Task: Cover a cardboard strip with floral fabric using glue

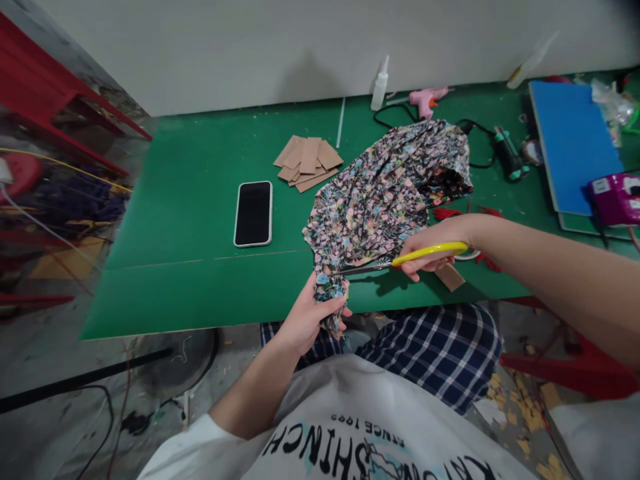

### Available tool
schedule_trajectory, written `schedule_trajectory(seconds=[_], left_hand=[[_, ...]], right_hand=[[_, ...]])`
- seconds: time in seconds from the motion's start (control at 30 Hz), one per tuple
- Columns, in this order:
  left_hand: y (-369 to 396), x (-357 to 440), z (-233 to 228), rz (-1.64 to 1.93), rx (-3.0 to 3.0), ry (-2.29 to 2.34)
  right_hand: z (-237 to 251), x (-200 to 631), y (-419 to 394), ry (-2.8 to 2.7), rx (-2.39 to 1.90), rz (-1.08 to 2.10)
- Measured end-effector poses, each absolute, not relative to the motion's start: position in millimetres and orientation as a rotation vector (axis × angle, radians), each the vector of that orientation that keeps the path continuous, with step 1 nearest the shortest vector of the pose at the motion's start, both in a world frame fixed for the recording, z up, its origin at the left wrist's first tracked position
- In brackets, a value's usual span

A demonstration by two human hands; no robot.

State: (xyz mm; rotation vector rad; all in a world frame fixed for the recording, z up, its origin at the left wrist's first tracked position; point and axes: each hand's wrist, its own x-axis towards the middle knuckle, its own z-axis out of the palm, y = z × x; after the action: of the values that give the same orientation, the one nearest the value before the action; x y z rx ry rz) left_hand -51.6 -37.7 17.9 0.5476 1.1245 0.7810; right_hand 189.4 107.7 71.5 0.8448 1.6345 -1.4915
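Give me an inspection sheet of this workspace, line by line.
Surface: green table, sheet-covered, a seam line across it.
Job's things: floral fabric heaped on the table, its lower edge hanging off; yellow-handled scissors with blades at the fabric.
Clutter: phone face up, cardboard pieces, glue bottle, pink glue gun, blue board, red scraps.
Hands: left hand grips the fabric's hanging edge; right hand holds the scissors.
Cables: black cable by the glue gun.
Surroundings: white wall, red frame left, paper scraps on the floor.
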Motion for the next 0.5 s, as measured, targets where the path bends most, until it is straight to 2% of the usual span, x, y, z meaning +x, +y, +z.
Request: schedule_trajectory(seconds=[0.5], left_hand=[[-40.1,-55.0,21.4,0.726,0.474,1.161]], right_hand=[[75.1,189.2,97.9,1.653,0.8,-1.462]])
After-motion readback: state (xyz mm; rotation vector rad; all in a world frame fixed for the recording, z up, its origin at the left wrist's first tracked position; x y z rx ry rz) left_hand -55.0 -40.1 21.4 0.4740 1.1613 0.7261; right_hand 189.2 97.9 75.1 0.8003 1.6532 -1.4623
